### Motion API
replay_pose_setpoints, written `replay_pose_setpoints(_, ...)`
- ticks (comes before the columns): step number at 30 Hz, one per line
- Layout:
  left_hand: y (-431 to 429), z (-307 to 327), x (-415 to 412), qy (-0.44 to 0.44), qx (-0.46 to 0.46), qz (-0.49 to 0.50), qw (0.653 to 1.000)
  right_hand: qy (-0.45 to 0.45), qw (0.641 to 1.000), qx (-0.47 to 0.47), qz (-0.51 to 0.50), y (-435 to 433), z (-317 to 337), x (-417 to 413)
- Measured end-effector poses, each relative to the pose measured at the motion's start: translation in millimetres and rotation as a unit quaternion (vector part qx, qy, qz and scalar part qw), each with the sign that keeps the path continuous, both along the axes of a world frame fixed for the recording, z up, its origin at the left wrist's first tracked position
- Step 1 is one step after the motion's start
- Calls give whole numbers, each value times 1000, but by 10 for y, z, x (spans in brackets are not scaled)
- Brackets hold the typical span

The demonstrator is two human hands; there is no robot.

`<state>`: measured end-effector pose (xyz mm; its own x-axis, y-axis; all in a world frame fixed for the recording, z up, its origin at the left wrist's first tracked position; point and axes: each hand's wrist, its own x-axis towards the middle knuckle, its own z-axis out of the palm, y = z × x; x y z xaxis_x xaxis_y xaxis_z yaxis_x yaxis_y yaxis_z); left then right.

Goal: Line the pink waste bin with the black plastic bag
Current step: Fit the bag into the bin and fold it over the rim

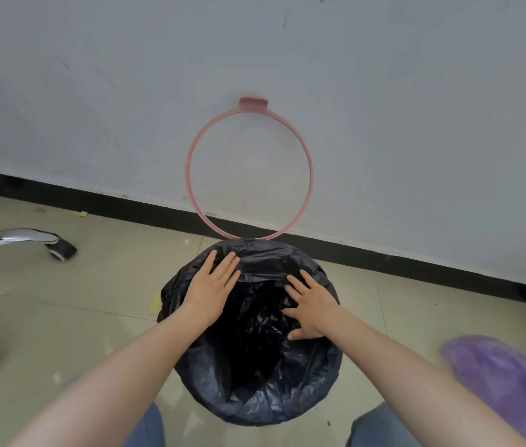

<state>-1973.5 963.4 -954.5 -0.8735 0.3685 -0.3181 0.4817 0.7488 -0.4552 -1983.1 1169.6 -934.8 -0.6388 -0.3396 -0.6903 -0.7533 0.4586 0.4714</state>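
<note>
The black plastic bag (255, 395) is spread over the waste bin on the floor, folded down around its rim so the pink bin body is hidden. The bag's mouth is open and dark inside. My left hand (213, 285) lies flat with fingers apart on the bag's far-left rim. My right hand (311, 306) rests flat, fingers spread, on the bag at the right side of the opening. A pink ring (190, 188) leans upright against the white wall just behind the bin.
Chrome chair legs with castors (60, 248) stand at the left. A purple shoe cover (506, 382) is at the lower right. A black skirting board (384, 256) runs along the wall. My jeans-clad knees are at the bottom edge.
</note>
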Motion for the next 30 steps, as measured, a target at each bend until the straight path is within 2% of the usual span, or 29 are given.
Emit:
replay_pose_setpoints(3,2,19,-20,14,-14,15,1000,2,1000,-5,-17,-42,39,3)
replay_pose_setpoints(5,14,80,11,17,8,20,1000,-2,997,-67,-43,-64,109,82)
replay_pose_setpoints(7,30,130,77,8,69,13,997,-39,983,-156,-84,-76,178,218)
replay_pose_setpoints(9,37,164,176,-13,90,-16,996,-100,972,-179,-116,-105,234,383)
replay_pose_setpoints(12,-46,121,214,-47,2,-10,999,-177,966,-72,-173,-123,125,491)
replay_pose_setpoints(14,-88,51,162,-58,-41,8,997,-192,963,2,-190,-118,0,463)
replay_pose_setpoints(16,-62,21,135,-60,-57,8,997,-186,965,52,-177,-113,-65,434)
replay_pose_setpoints(18,-38,28,136,-61,-44,13,997,-178,968,59,-169,-134,-77,435)
replay_pose_setpoints(20,-37,64,154,-60,30,13,998,-160,973,-2,-167,-162,-14,455)
replay_pose_setpoints(22,-83,127,204,-50,161,16,986,-142,971,-110,-159,-199,104,489)
replay_pose_setpoints(24,-163,173,334,3,303,8,953,-168,945,-220,-172,-246,220,584)
replay_pose_setpoints(26,-263,199,516,18,394,24,918,-250,897,-297,-212,-307,316,729)
replay_pose_setpoints(28,-365,142,707,7,433,35,901,-321,866,-305,-234,-360,362,876)
replay_pose_setpoints(30,-416,88,839,-3,434,52,899,-340,872,-282,-212,-384,345,966)
